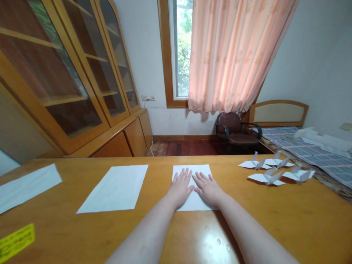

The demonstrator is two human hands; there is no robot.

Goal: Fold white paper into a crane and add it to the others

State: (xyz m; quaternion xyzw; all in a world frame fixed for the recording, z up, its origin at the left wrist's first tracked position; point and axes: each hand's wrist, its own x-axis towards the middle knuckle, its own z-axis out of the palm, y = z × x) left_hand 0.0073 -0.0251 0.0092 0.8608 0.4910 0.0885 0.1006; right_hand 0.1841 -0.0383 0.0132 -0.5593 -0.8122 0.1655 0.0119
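A white sheet of paper (196,205) lies flat on the wooden table in front of me. On its left half rests my left hand (180,187), palm down with the fingers stretched out. My right hand (208,187) lies flat on the right half of the same sheet, fingers apart. The two thumbs come close together near the sheet's middle. Both hands hide much of the paper. To the left is a second white sheet (117,189), untouched. Several folded white paper cranes (268,178) stand in a group at the table's right side.
The wooden table (68,234) bears another white sheet (30,185) at the far left and a yellow label (17,242) at the near left. Beyond its far edge are a glass-fronted cabinet (110,124), a brown armchair (233,128) and a bed (316,146).
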